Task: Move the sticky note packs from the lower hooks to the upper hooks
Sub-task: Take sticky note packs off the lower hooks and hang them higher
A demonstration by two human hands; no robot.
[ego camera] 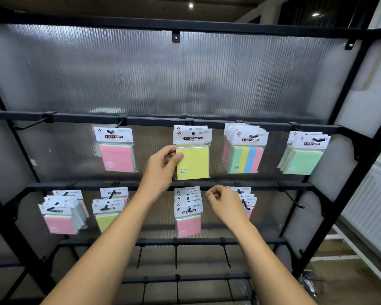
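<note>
My left hand pinches the left edge of the yellow pack, which hangs on an upper hook. My right hand is curled loosely, grasping nothing, just right of the pink stack on the lower hook below that pack. Other packs hang to either side.

Every readable header card carries the same words, "STICKY NOTE", in white on a red band. On the upper rail it shows on the pink pack, the yellow pack, the striped multicolour pack and the green pack. On the lower rail it reads clearly on the front pink pack and the yellow-green pack. The small print below the bands and the corner stickers is too fine to read.
</note>
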